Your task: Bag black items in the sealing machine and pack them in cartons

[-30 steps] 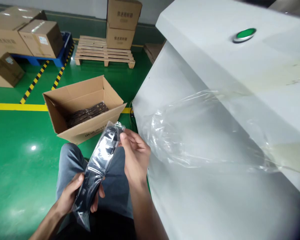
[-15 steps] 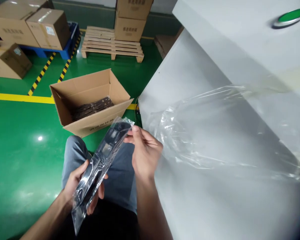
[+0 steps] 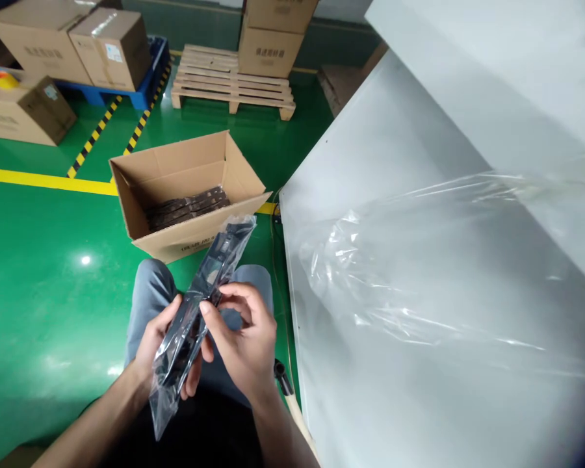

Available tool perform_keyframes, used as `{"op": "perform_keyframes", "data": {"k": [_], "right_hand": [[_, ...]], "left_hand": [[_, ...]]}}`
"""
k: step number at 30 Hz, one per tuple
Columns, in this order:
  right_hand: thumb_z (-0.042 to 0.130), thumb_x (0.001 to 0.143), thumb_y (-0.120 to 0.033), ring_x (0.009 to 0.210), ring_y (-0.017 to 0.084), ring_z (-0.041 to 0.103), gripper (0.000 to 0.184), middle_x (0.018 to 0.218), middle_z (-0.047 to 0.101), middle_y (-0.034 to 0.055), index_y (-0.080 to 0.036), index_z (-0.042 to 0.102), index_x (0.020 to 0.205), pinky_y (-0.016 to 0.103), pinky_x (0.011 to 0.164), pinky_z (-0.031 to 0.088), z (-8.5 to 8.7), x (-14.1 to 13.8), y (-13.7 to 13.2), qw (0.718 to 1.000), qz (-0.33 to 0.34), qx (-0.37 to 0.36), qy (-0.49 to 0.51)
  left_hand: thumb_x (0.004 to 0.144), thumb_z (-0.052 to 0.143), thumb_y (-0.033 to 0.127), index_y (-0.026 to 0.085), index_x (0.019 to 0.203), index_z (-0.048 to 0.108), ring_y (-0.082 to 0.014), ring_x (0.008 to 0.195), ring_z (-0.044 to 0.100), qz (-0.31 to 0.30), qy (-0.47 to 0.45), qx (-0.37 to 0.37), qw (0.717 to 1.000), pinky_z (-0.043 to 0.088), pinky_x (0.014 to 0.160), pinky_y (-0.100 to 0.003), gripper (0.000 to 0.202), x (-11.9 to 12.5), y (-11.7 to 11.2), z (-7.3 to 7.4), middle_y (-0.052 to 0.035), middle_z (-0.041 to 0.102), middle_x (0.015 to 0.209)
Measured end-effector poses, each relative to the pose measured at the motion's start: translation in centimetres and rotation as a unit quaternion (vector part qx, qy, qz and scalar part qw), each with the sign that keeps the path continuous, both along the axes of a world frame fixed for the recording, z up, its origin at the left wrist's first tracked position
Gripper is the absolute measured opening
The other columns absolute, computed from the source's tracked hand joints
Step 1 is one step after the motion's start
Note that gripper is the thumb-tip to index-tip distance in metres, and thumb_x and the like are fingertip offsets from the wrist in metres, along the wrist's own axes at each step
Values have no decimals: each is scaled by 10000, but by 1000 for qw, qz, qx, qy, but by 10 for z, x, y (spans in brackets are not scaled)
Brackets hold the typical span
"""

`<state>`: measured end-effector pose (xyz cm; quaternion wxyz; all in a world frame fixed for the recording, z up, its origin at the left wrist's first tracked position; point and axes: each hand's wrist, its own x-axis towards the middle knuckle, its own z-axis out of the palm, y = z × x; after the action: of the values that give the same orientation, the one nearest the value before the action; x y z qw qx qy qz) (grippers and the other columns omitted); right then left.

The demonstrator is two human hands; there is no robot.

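A long black plastic part in a clear plastic bag (image 3: 213,268) slants above my lap, its upper end near the open carton. Around its lower half my left hand (image 3: 163,344) is closed, thumb on top and fingers underneath. My right hand (image 3: 246,331) pinches the bag's edge about midway along, with thumb and forefinger. The clear film hangs loose past the part's lower end. In front of my knees, an open cardboard box (image 3: 195,250) holds several similar dark bagged parts (image 3: 190,207) lying side by side.
A white surface (image 3: 419,403) fills the right side, with a large clear plastic bag (image 3: 351,260) on it. Ahead are a wooden pallet (image 3: 229,91) with cartons (image 3: 273,49) and a blue pallet (image 3: 141,96) with boxes. A pale tube with a black end (image 3: 285,383) stands beside my right forearm.
My right hand has moved from the bag's upper end down to its middle and pinches the edge there. My left hand keeps its hold. The view has shifted slightly.
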<state>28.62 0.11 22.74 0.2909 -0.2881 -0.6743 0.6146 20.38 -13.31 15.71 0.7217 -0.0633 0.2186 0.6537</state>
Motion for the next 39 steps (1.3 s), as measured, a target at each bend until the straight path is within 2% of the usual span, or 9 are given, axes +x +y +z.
{"op": "perform_keyframes", "data": {"k": [11, 15, 17, 20, 26, 30, 33, 36, 39], "right_hand": [[732, 929, -300, 780, 186, 762, 98, 895, 767, 35, -239, 710, 1003, 319, 748, 641, -6, -4, 3, 999, 13, -31, 29], [783, 898, -361, 965, 197, 759, 338, 1058, 774, 46, -281, 661, 1203, 336, 865, 638, -12, -8, 5, 992, 3, -111, 62], [798, 879, -448, 1018, 205, 749, 435, 1147, 771, 49, -304, 647, 1261, 347, 890, 633, -16, -13, 8, 982, 48, -172, 60], [772, 854, -619, 864, 222, 757, 459, 992, 792, 47, -274, 716, 1153, 341, 745, 633, -21, -21, 14, 955, 126, -266, 27], [878, 717, -649, 769, 213, 747, 636, 913, 784, 19, -249, 691, 1175, 307, 643, 600, -27, -32, 21, 937, 33, -346, 40], [836, 745, -685, 818, 227, 761, 628, 943, 786, 29, -239, 706, 1167, 323, 678, 624, -26, -37, 23, 940, 38, -334, 58], [752, 804, -737, 837, 233, 766, 666, 992, 792, 40, -254, 702, 1260, 346, 702, 644, -23, -38, 23, 948, 78, -304, 50], [659, 894, -729, 973, 249, 765, 669, 1089, 793, 65, -265, 652, 1376, 394, 858, 647, -19, -31, 22, 967, 110, -229, 33], [655, 959, -598, 1168, 252, 711, 590, 1285, 734, 93, -273, 584, 1446, 422, 1023, 591, -17, -14, 18, 986, 113, -116, 41]], "left_hand": [[1014, 373, 732, 45, 843, 759, -242, 473, 712, 23, -24, 66, 997, 507, 355, -235, 806, -6, -1, -11, -148, 737, 614], [990, 394, 761, 55, 830, 756, -242, 438, 688, 13, -14, 67, 998, 479, 333, -237, 809, -7, 1, -10, -141, 708, 557], [970, 433, 774, 76, 811, 747, -242, 414, 673, 13, -10, 56, 998, 458, 315, -238, 782, -7, 7, -5, -122, 696, 535], [899, 534, 810, 112, 816, 724, -267, 460, 699, 17, 19, 7, 1000, 510, 354, -288, 728, -4, 21, 9, -112, 731, 613], [870, 622, 790, 127, 1028, 712, -218, 576, 690, 93, 207, -104, 968, 541, 504, -292, 687, 2, 27, 35, -94, 744, 786], [841, 828, 561, 172, 1152, 706, -161, 746, 675, 130, 328, -137, 926, 533, 644, -231, 513, 1, 14, 44, -43, 723, 912], [866, 830, 490, 204, 1276, 680, -158, 769, 659, 115, 356, -115, 920, 521, 663, -233, 522, 1, 9, 47, -35, 725, 928], [887, 813, 459, 215, 1300, 692, -197, 857, 691, 98, 383, -92, 914, 548, 729, -263, 494, -1, 8, 48, -52, 755, 982], [895, 805, 438, 199, 1190, 751, -232, 985, 715, 159, 436, -124, 877, 560, 874, -296, 384, -5, 8, 45, -71, 779, 1072]]}}
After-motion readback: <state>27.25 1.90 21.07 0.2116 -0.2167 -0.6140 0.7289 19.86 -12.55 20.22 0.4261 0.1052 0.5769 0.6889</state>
